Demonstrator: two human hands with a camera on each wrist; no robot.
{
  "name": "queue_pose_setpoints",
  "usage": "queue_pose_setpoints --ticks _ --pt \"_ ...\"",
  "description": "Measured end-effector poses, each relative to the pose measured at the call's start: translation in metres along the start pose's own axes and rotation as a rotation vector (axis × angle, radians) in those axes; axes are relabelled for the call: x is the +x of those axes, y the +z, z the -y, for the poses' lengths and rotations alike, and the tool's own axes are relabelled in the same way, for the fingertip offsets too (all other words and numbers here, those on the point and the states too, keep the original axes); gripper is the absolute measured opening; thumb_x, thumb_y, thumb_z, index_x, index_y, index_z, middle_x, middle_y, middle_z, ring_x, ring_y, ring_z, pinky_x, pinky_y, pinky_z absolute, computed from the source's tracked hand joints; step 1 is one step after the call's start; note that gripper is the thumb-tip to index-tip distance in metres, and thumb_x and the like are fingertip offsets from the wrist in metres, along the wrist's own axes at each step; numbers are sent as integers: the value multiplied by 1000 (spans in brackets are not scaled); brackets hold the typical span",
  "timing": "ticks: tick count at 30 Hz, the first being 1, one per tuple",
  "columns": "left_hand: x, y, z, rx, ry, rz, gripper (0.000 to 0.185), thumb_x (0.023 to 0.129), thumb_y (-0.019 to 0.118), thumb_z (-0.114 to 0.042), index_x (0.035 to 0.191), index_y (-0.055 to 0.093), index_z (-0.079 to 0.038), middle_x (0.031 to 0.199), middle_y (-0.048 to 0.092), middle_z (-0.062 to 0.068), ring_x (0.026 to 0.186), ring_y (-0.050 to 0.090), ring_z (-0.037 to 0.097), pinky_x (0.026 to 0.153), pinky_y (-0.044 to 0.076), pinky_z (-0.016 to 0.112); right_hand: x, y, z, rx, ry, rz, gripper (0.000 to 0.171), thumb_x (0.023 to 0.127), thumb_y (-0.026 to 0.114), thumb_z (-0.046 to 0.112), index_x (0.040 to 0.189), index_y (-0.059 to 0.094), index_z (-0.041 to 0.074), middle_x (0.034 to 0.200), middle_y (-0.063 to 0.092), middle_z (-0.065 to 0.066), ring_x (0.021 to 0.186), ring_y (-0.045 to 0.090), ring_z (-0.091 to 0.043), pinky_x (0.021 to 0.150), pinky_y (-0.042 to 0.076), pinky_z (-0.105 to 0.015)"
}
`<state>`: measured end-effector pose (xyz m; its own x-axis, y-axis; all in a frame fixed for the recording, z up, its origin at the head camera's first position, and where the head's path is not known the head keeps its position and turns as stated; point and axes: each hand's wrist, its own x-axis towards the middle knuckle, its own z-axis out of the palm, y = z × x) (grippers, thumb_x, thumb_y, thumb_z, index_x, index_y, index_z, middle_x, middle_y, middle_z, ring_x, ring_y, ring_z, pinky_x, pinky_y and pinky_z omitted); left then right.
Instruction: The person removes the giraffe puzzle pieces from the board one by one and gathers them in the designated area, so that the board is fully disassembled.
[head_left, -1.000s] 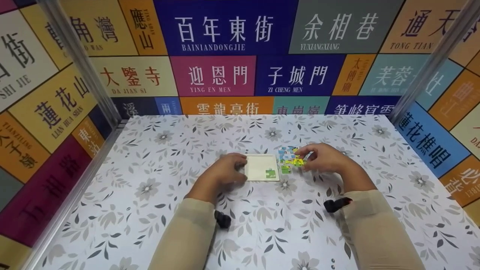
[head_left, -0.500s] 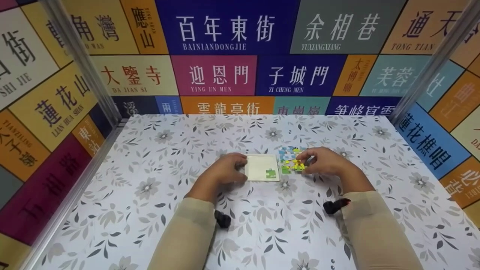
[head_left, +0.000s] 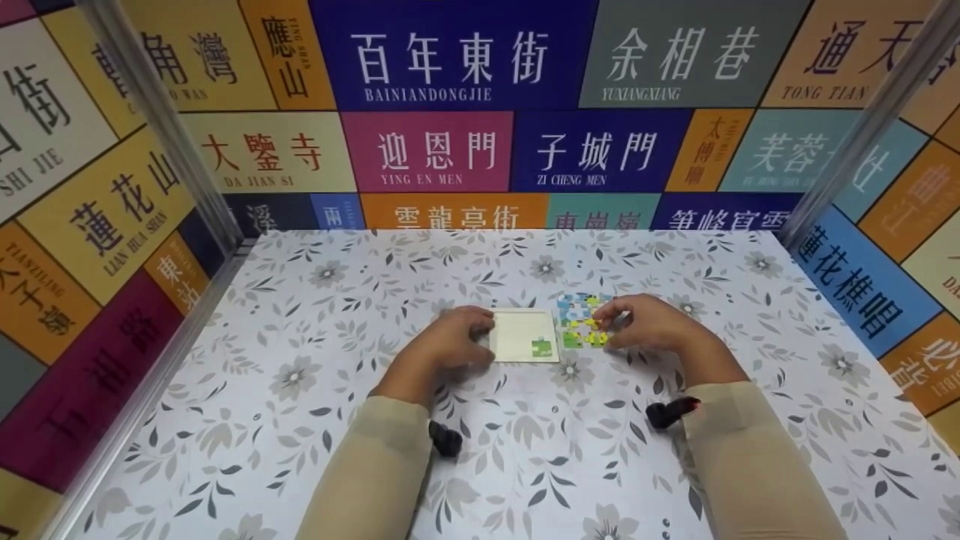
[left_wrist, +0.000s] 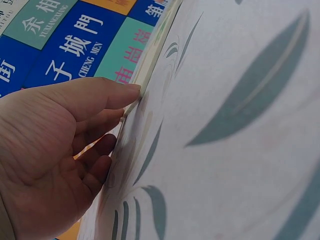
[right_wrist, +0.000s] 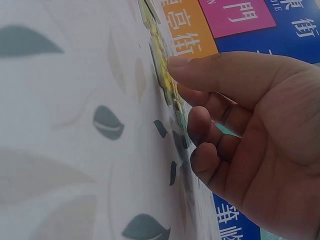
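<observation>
In the head view, a shallow cream puzzle tray (head_left: pixel 517 330) lies flat at the middle of the table. One green puzzle piece (head_left: pixel 541 348) sits in its near right corner. My left hand (head_left: pixel 457 337) holds the tray by its left edge, thumb at the near end and fingers farther back. Just right of the tray, a cluster of blue, yellow and green jigsaw pieces (head_left: pixel 576 309) lies on the table. My right hand (head_left: pixel 649 322) pinches a yellow-green jigsaw piece (head_left: pixel 598 339) at the cluster's near right side. In the right wrist view, the thumb touches the yellow pieces (right_wrist: pixel 161 65); the other fingers are curled, partly hidden.
A white cloth with grey flowers and leaves covers the table (head_left: pixel 300 450). Panels with street names (head_left: pixel 442 150) stand along the back and both sides, with clear posts (head_left: pixel 855 127) at the corners. A small black camera (head_left: pixel 446 439) sits at each wrist.
My right hand has come slightly nearer with the yellow-green piece, which now lies flat against the cluster's near right side. The left hand and tray have stayed put.
</observation>
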<state>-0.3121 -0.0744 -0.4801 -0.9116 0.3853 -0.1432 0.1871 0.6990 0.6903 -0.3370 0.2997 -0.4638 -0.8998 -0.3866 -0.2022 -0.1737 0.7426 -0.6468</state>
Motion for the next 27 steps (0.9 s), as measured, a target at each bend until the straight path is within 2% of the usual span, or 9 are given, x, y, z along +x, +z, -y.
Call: queue_pose_setpoints --ticks 6,14,20,23,27 --pt "0 1 -1 0 4 0 64 84 83 -15 146 67 -12 161 55 -1 156 44 27 132 32 44 0 1 14 -3 9 4 49 89 86 22 137 72 18 129 73 -8 114 68 -27 88 57 -37" --pt "0 1 -1 23 29 -17 63 84 82 -14 145 68 -11 160 57 1 154 47 27 131 34 43 9 14 40 49 -37 68 49 91 84 20 138 72 15 131 71 -11 111 69 -27 80 59 -33" --pt "0 1 -1 -21 0 -11 63 82 83 -13 144 69 -11 159 57 0 153 48 27 131 34 43 23 26 63 35 -37 91 49 91 84 23 139 72 19 130 71 -8 108 71 -26 69 57 -33" --pt "1 1 -1 -18 -5 -16 63 82 84 -14 143 69 -11 159 57 -1 153 48 26 131 34 44 29 32 74 31 -64 97 49 91 85 25 138 72 19 129 73 -7 109 72 -26 72 57 -33" --pt "1 1 -1 -15 -6 -18 63 82 84 -14 143 69 -12 159 58 -2 153 49 26 131 34 43 32 39 79 28 -99 112 48 91 85 23 137 73 17 128 74 -9 113 72 -29 82 59 -34"
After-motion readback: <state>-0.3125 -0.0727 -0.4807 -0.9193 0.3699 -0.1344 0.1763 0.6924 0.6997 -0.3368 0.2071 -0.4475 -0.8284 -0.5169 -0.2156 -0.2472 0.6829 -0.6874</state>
